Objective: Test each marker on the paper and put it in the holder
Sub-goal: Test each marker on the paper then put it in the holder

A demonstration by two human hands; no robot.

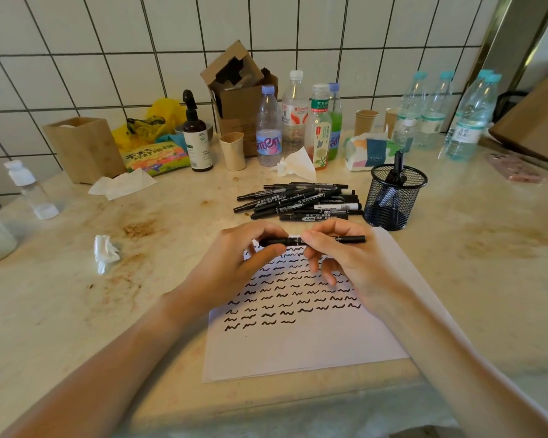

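Both your hands, left hand [234,257] and right hand [339,254], grip one marker [310,240] over the paper [298,346]. Uncapping or recapping, can't tell. Holder [393,200] sits at 1 o'clock.

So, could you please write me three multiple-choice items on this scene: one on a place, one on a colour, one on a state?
1. Where is the holder?
A. right of the marker pile
B. on the paper
C. beside the wooden box

2. What colour are the squiggles?
A. red
B. black
C. blue

3. How is the held marker gripped?
A. left hand only
B. right hand only
C. both hands

Answers: 1 A, the mesh cup stands right of the pile. 2 B, all marks are black. 3 C, each hand pinches one end.
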